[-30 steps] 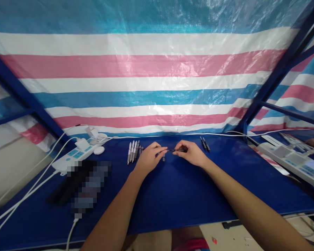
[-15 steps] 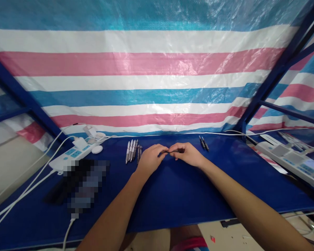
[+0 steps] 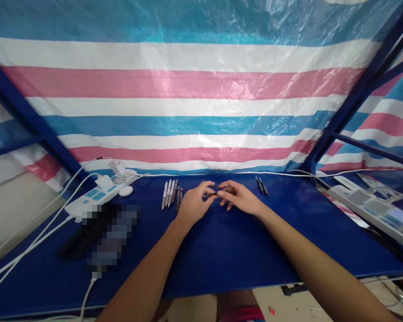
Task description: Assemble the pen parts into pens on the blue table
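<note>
Near the middle of the blue table, my left hand [image 3: 197, 200] pinches one end of a small dark pen [image 3: 212, 194]. My right hand [image 3: 237, 196] is closed on the other end, which its fingers partly cover. Just left of my left hand lie several white-and-grey pens [image 3: 169, 193] in a row, with darker pens [image 3: 179, 197] beside them. Two black pens [image 3: 262, 185] rest on the table to the right of my right hand.
A white power strip [image 3: 94, 197] with plugs and cables is at the left, behind a pixelated dark object [image 3: 109, 241]. Another white strip [image 3: 372, 212] lies at the right. Striped sheeting [image 3: 201, 105] and blue posts stand behind.
The fingers of both hands have shifted slightly around the pen, and my right hand's fingers are a little more spread. The camera view has moved slightly.
</note>
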The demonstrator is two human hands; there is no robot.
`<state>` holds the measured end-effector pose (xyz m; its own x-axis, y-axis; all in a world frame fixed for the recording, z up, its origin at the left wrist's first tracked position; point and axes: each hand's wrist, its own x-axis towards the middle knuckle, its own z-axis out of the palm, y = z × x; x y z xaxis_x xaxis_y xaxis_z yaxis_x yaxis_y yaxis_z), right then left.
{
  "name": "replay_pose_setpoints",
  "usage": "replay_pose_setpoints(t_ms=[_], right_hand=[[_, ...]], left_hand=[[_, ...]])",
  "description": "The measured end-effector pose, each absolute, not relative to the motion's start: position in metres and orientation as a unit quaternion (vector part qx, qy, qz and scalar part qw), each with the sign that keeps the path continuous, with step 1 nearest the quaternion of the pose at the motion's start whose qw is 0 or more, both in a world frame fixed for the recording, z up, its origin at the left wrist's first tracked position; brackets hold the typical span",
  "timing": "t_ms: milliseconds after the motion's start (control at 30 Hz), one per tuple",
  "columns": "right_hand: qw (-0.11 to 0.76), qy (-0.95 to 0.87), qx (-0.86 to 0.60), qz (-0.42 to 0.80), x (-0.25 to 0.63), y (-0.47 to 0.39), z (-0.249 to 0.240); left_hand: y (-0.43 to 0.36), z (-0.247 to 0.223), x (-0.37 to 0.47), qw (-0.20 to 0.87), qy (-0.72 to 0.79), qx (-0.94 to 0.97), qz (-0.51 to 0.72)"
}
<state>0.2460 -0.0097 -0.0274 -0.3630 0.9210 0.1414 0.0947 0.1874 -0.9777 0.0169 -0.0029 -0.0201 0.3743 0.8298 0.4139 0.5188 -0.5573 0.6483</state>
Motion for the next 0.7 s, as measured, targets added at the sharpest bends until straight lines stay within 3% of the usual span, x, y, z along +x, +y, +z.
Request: replay_pose_setpoints(t_ms=[433, 700], right_hand=[[0.366, -0.686, -0.448, 0.441, 0.2466, -0.0096, -0.0306], [0.391, -0.676, -0.408, 0.472, 0.2495, -0.0078, -0.0263]], left_hand=[[0.0002, -0.022, 0.0127, 0.197, 0.422, 0.809, 0.358], [0.0024, -0.0245, 0.0126, 0.179, 0.419, 0.803, 0.384]])
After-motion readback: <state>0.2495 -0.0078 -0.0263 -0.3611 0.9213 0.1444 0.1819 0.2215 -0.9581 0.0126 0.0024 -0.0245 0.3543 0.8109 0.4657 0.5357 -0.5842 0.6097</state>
